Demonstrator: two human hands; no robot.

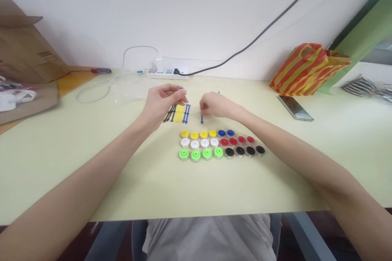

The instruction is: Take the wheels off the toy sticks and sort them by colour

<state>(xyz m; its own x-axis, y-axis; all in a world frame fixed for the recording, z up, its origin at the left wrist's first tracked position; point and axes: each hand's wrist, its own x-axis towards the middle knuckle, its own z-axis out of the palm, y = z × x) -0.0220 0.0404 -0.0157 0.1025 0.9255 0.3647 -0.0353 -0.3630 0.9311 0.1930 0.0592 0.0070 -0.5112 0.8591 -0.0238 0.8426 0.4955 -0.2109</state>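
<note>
My left hand (167,100) is raised over the left end of the rods, its fingers pinched together. A small bit of blue shows at its fingertips; the rest of that piece is hidden. My right hand (214,105) is closed in a pinch at the upper end of a blue plastic rod (202,119) on the table. Beside my left hand lie black rods (170,114), yellow rods (179,113) and blue rods (186,114) in a tidy row. Nearer to me, yellow wheels (194,135), white wheels (195,144), green wheels (195,154), blue wheels (222,133), red wheels (233,141) and black wheels (240,151) form rows.
Another blue piece (219,92) lies behind my right hand. At the right are a phone (295,108) and a striped plastic bag (301,71). A power strip (168,74), screwdriver (101,71), clear plastic bag (131,89) and cardboard box (30,49) stand toward the back and left.
</note>
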